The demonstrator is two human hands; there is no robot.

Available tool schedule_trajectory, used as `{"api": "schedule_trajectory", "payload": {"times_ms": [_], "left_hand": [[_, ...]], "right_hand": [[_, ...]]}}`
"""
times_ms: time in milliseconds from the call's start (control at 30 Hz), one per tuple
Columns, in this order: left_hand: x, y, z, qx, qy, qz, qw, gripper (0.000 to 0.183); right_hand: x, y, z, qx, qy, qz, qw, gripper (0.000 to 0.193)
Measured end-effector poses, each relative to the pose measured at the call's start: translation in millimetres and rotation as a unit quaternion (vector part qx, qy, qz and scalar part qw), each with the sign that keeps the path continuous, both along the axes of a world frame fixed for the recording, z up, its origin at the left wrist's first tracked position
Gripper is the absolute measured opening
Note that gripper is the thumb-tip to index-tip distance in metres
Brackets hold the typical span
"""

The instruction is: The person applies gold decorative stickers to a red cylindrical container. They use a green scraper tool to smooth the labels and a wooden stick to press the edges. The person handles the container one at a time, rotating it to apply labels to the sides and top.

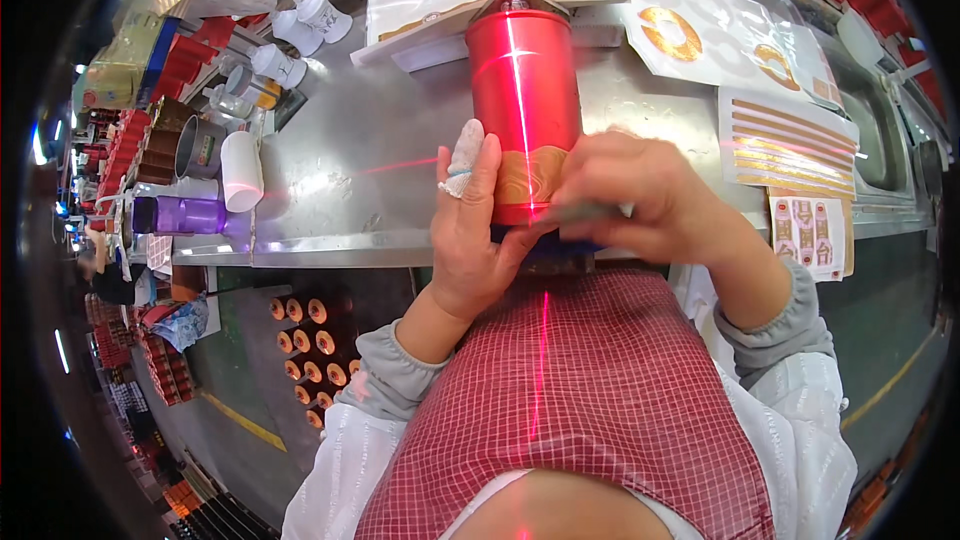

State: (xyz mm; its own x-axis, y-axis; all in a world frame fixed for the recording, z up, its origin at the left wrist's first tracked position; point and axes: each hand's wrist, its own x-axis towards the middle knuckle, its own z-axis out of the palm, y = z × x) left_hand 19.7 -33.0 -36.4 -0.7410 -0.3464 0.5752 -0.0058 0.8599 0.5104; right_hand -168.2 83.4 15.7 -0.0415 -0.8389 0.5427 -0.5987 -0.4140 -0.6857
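A glossy red cylindrical bottle (490,90) lies with its far end against a dark angular holder (515,2). A gold wavy-patterned band (530,176) covers part of its near end. My left hand (470,205) grips the bottle's left side, its fingers along the wall and thumb near the base; one finger wears a white covering. At the band's right edge, my right hand (640,190) is closed on a flat dark-grey piece (585,212), blurred by motion, so its kind is unclear. A red laser line runs lengthwise down the bottle.
Gold-patterned decal sheets (690,40) lie behind and to the right on the metal table (340,200). White cups (300,25), a white roll (242,172) and a purple bottle (180,215) stand left. A sink (875,130) is at the right.
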Motion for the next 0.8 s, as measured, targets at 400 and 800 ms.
{"api": "schedule_trajectory", "payload": {"times_ms": [400, 800], "left_hand": [[3.3, 1.1, -5.2, 0.03, 0.008, 0.011, 0.999, 0.079], [7.5, 4.0, -12.9, 0.087, 0.002, 0.02, 0.996, 0.078]], "right_hand": [[-17.4, -5.1, -18.0, -0.044, 0.01, -0.101, 0.994, 0.016], [-21.4, -4.4, -13.1, -0.012, 0.021, -0.085, 0.996, 0.019]]}}
